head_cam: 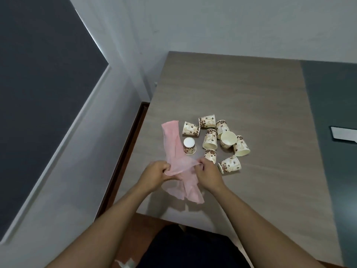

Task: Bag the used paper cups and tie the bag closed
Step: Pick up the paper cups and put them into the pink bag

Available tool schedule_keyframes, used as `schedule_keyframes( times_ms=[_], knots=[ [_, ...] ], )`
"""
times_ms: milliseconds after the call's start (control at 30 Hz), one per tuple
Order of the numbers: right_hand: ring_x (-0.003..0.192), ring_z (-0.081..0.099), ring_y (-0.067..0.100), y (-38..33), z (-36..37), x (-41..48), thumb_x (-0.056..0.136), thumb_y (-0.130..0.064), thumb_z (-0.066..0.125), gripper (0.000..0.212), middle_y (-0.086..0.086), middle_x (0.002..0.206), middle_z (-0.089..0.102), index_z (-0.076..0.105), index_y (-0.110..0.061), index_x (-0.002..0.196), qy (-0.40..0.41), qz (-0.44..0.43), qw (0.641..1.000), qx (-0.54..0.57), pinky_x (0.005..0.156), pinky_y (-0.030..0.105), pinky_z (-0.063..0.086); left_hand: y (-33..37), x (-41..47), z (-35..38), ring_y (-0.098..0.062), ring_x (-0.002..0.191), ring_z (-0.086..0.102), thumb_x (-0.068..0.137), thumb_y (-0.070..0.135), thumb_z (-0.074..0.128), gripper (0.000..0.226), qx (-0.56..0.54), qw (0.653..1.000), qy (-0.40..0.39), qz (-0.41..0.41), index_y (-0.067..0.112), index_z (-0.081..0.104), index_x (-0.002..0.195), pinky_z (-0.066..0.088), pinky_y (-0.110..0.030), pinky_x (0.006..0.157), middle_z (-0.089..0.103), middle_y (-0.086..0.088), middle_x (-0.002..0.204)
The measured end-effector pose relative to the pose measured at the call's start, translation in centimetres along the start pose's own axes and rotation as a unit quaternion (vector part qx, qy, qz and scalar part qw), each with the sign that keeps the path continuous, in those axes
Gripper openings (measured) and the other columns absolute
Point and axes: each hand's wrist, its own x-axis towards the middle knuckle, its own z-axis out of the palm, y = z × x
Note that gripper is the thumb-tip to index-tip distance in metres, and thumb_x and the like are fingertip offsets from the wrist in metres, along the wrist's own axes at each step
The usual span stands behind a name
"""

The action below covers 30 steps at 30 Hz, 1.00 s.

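Observation:
A thin pink plastic bag (174, 146) lies flat and crumpled along the left part of the wooden table (241, 89). My left hand (154, 176) and my right hand (207, 176) both pinch the bag's film near its middle and stretch it between them. Several paper cups with a coffee-bean print are scattered just beyond my hands. One cup (189, 146) stands upside down beside the bag. Another cup (228, 139) stands upright with its mouth showing. The others, such as a cup (229, 165) by my right hand, lie on their sides.
The table's left edge runs beside a grey wall and a dark-framed gap (125, 151). A dark grey section (332, 122) covers the table's right side, with a white flat object (343, 135) at the right border. The near table edge is close to my body.

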Motion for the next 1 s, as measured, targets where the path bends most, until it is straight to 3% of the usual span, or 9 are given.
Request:
schedule_keyframes(
  times_ms=[100, 200, 300, 400, 533, 667, 833, 900, 1000],
  knots=[
    [0.077, 0.062, 0.017, 0.8, -1.0, 1.4, 0.105, -0.022, 0.060, 0.021, -0.001, 0.081, 0.068, 0.064, -0.015, 0.085, 0.024, 0.033, 0.998, 0.054, 0.066, 0.032, 0.040, -0.6, -1.0, -0.7, -0.012, 0.043, 0.031, 0.084, 0.083, 0.063, 0.077, 0.115, 0.991, 0.063, -0.037, 0.020, 0.035, 0.050, 0.021, -0.026, 0.046, 0.034, 0.005, 0.048],
    [0.084, 0.066, 0.019, 1.5, -1.3, 2.4, 0.106, -0.034, 0.063, 0.027, 0.003, 0.087, 0.071, 0.069, -0.012, 0.092, -0.007, 0.025, 0.997, 0.066, 0.073, 0.033, 0.044, -0.9, -1.8, -0.8, -0.016, 0.042, 0.036, 0.098, 0.079, 0.049, 0.081, 0.129, 0.980, 0.122, -0.089, 0.018, 0.032, 0.046, 0.025, -0.034, 0.047, 0.034, 0.001, 0.044],
    [0.093, 0.063, -0.004, 1.6, -2.3, 2.2, 0.108, -0.039, 0.059, 0.023, -0.005, 0.111, 0.073, 0.071, -0.022, 0.115, -0.069, -0.001, 0.994, 0.080, 0.071, 0.011, 0.046, -1.2, -1.7, -0.3, -0.021, 0.045, 0.043, 0.106, 0.069, 0.047, 0.084, 0.101, 0.975, 0.172, -0.100, 0.011, 0.038, 0.046, 0.033, -0.038, 0.054, 0.040, -0.003, 0.045],
    [0.103, 0.060, -0.001, 3.5, -3.4, 2.1, 0.104, -0.057, 0.059, 0.054, -0.003, 0.136, 0.062, 0.059, -0.019, 0.143, -0.149, 0.029, 0.982, 0.109, 0.064, 0.000, 0.046, -0.8, -1.3, 0.1, -0.027, 0.054, 0.045, 0.110, 0.053, 0.060, 0.082, 0.074, 0.969, 0.213, -0.101, -0.006, 0.051, 0.054, 0.030, -0.040, 0.059, 0.046, -0.011, 0.057],
    [0.129, 0.057, 0.019, 7.7, -3.4, 2.5, 0.075, -0.068, 0.087, 0.109, -0.004, 0.159, 0.042, 0.036, -0.030, 0.164, -0.231, 0.027, 0.972, -0.031, 0.104, 0.043, 0.056, 0.0, -0.6, -0.1, -0.014, 0.055, 0.036, 0.105, 0.029, 0.073, 0.057, 0.016, 0.962, 0.259, -0.087, 0.003, 0.045, 0.062, 0.027, -0.038, 0.058, 0.041, 0.000, 0.060],
    [0.144, 0.053, 0.032, 10.3, -1.4, 2.9, 0.080, -0.035, 0.094, 0.098, 0.009, 0.165, 0.035, 0.040, -0.025, 0.162, -0.215, 0.019, 0.975, -0.056, 0.118, 0.046, 0.048, 0.6, 0.2, -0.3, -0.010, 0.061, 0.055, 0.101, 0.030, 0.079, 0.038, -0.125, 0.954, 0.245, -0.120, 0.017, 0.049, 0.083, 0.051, -0.035, 0.053, 0.056, 0.000, 0.071],
    [0.139, 0.056, 0.042, 10.9, 1.0, 2.7, 0.095, -0.032, 0.075, 0.077, 0.020, 0.167, 0.032, 0.037, -0.022, 0.162, -0.192, 0.050, 0.961, -0.194, 0.116, 0.047, 0.046, 1.5, 0.3, -0.3, -0.013, 0.066, 0.077, 0.105, 0.025, 0.074, 0.014, -0.189, 0.959, 0.194, -0.078, 0.012, 0.067, 0.104, 0.065, -0.042, 0.048, 0.076, -0.008, 0.082],
    [0.130, 0.062, 0.041, 11.5, 1.7, 2.4, 0.098, -0.031, 0.069, 0.063, 0.017, 0.158, 0.040, 0.042, -0.022, 0.154, -0.178, 0.064, 0.954, -0.234, 0.108, 0.050, 0.052, 1.3, 0.5, -0.2, -0.011, 0.062, 0.073, 0.107, 0.022, 0.072, 0.018, -0.171, 0.966, 0.184, -0.060, 0.007, 0.072, 0.095, 0.060, -0.032, 0.047, 0.075, -0.011, 0.078],
    [0.118, 0.067, 0.040, 12.3, 2.2, 2.2, 0.097, -0.026, 0.067, 0.051, 0.013, 0.144, 0.045, 0.046, -0.022, 0.144, -0.155, 0.082, 0.949, -0.263, 0.099, 0.051, 0.056, 0.6, 1.0, -0.5, -0.007, 0.056, 0.048, 0.105, 0.021, 0.073, 0.038, -0.127, 0.977, 0.161, -0.051, 0.000, 0.066, 0.074, 0.035, -0.023, 0.050, 0.056, -0.011, 0.063]
  ],
)
